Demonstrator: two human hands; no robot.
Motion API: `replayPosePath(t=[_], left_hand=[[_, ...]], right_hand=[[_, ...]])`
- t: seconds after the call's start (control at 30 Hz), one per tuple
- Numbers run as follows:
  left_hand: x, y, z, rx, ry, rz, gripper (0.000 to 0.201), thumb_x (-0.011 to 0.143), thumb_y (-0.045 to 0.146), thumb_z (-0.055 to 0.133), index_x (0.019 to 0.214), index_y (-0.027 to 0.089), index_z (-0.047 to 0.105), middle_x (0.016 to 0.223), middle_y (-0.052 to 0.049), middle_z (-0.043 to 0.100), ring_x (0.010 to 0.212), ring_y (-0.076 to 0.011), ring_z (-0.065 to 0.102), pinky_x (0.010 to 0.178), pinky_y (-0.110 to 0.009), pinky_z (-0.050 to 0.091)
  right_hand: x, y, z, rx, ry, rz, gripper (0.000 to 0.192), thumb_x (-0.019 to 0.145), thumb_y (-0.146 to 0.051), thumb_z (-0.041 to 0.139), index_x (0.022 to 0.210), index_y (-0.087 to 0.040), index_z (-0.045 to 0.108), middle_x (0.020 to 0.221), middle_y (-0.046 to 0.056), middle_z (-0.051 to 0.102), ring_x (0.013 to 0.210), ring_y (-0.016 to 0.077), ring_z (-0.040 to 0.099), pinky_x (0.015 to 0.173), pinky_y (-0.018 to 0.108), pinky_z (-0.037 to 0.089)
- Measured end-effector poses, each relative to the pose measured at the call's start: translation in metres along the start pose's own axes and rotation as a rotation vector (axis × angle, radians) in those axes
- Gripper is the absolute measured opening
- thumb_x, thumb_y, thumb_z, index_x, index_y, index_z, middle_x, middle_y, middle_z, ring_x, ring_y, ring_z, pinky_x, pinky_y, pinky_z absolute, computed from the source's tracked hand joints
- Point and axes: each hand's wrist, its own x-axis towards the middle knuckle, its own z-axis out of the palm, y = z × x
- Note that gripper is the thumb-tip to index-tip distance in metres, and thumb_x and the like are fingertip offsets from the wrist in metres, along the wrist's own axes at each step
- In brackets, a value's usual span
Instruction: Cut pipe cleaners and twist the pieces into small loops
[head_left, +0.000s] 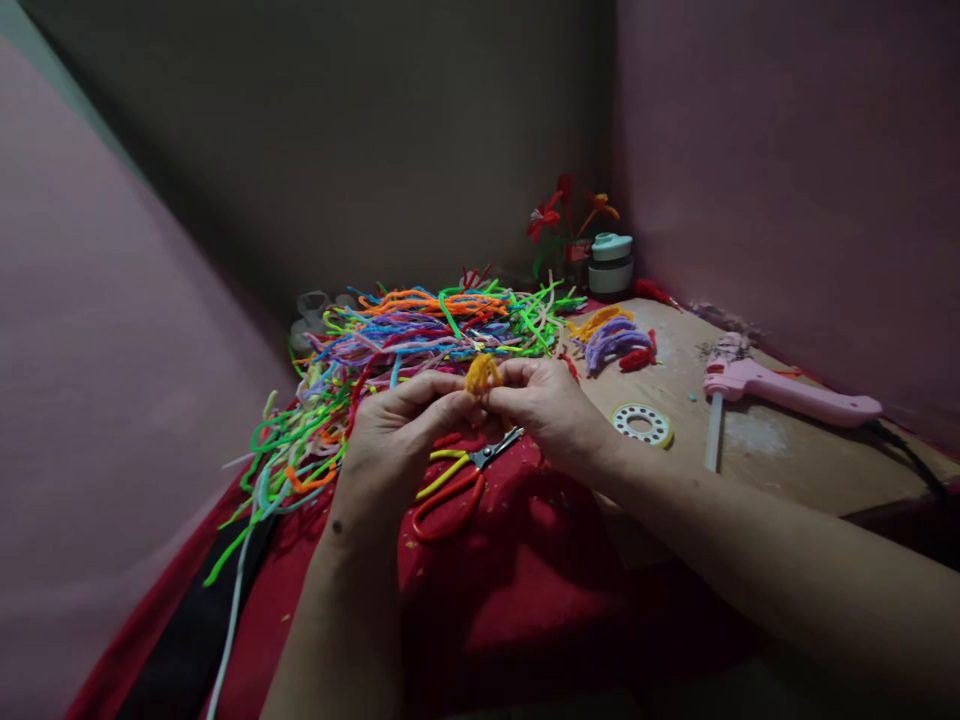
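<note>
Between my two hands is a small looped piece of yellow-orange pipe cleaner (481, 374), raised above the red cloth. My left hand (397, 425) pinches its left side with thumb and forefinger. From the other side my right hand (551, 405) grips it with the fingertips closed. Just below them lies a pair of scissors (457, 480) with red and yellow handles, blades pointing up and right. A large heap of coloured pipe cleaners (420, 330) spreads behind and to the left of my hands.
On the brown board (750, 440) at right rest a pink glue gun (787, 390), a round tape spool (643, 425) and bent purple pipe cleaners (615, 343). Behind stand a lidded jar (610, 265) and red pipe-cleaner flowers (545, 215). Walls close in on both sides.
</note>
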Motion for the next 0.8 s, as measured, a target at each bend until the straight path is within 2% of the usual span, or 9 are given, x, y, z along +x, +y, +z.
replayPosePath(t=[0.2, 0.33, 0.4, 0.43, 0.53, 0.7, 0.8], left_hand=[[-0.0014, 0.0008, 0.0020, 0.246, 0.086, 0.141, 0.010, 0.075, 0.026, 0.065, 0.075, 0.016, 0.066, 0.067, 0.001, 0.061, 0.061, -0.0095, 0.055, 0.058, -0.019, 0.045], [0.0008, -0.0043, 0.0016, 0.388, 0.074, 0.317, 0.010, 0.078, 0.026, 0.062, 0.075, 0.017, 0.063, 0.080, -0.002, 0.060, 0.078, -0.0124, 0.056, 0.072, -0.022, 0.046], [0.0014, -0.0052, 0.0017, 0.332, 0.045, 0.290, 0.011, 0.080, 0.027, 0.060, 0.077, 0.016, 0.062, 0.088, -0.003, 0.062, 0.081, -0.0133, 0.058, 0.072, -0.022, 0.048], [0.0014, -0.0051, 0.0020, 0.287, 0.028, 0.239, 0.013, 0.081, 0.029, 0.059, 0.079, 0.016, 0.061, 0.087, -0.003, 0.063, 0.076, -0.0126, 0.059, 0.066, -0.022, 0.049], [0.0013, -0.0041, 0.0034, 0.181, -0.034, 0.105, 0.014, 0.082, 0.031, 0.058, 0.080, 0.017, 0.058, 0.070, 0.000, 0.063, 0.055, -0.0096, 0.057, 0.050, -0.019, 0.047], [0.0023, -0.0044, 0.0046, 0.120, -0.015, 0.068, 0.014, 0.079, 0.031, 0.061, 0.077, 0.017, 0.057, 0.064, 0.001, 0.064, 0.054, -0.0108, 0.061, 0.054, -0.021, 0.051], [0.0024, -0.0055, 0.0053, 0.067, -0.044, 0.044, 0.015, 0.080, 0.032, 0.059, 0.080, 0.018, 0.055, 0.064, 0.001, 0.065, 0.053, -0.0123, 0.062, 0.053, -0.024, 0.053]], right_hand=[[-0.0001, -0.0006, -0.0022, -0.073, -0.060, -0.053, 0.006, 0.064, -0.012, 0.052, 0.060, -0.014, 0.055, 0.051, -0.002, 0.054, 0.045, 0.0072, 0.048, 0.046, 0.021, 0.038], [0.0003, -0.0009, -0.0027, -0.033, -0.047, -0.041, 0.009, 0.065, -0.018, 0.055, 0.057, -0.014, 0.054, 0.049, -0.003, 0.052, 0.042, 0.0065, 0.044, 0.043, 0.021, 0.035], [0.0010, 0.0001, -0.0031, 0.008, -0.043, -0.024, 0.010, 0.064, -0.021, 0.058, 0.058, -0.014, 0.054, 0.049, -0.004, 0.050, 0.041, 0.0061, 0.043, 0.042, 0.021, 0.033], [0.0013, 0.0007, -0.0032, 0.022, -0.040, -0.015, 0.010, 0.064, -0.022, 0.059, 0.059, -0.014, 0.054, 0.049, -0.004, 0.050, 0.042, 0.0059, 0.042, 0.042, 0.020, 0.032], [0.0013, 0.0010, -0.0029, 0.050, -0.031, -0.005, 0.009, 0.064, -0.020, 0.058, 0.059, -0.015, 0.053, 0.051, -0.004, 0.051, 0.043, 0.0056, 0.041, 0.042, 0.020, 0.029], [-0.0011, -0.0029, -0.0008, 0.058, 0.021, -0.058, 0.014, 0.064, -0.019, 0.060, 0.054, -0.015, 0.050, 0.047, -0.005, 0.047, 0.043, 0.0048, 0.038, 0.044, 0.021, 0.027], [0.0009, -0.0009, -0.0024, 0.105, 0.035, -0.037, 0.016, 0.062, -0.023, 0.064, 0.056, -0.015, 0.052, 0.047, -0.006, 0.044, 0.043, 0.0051, 0.036, 0.044, 0.022, 0.026]])
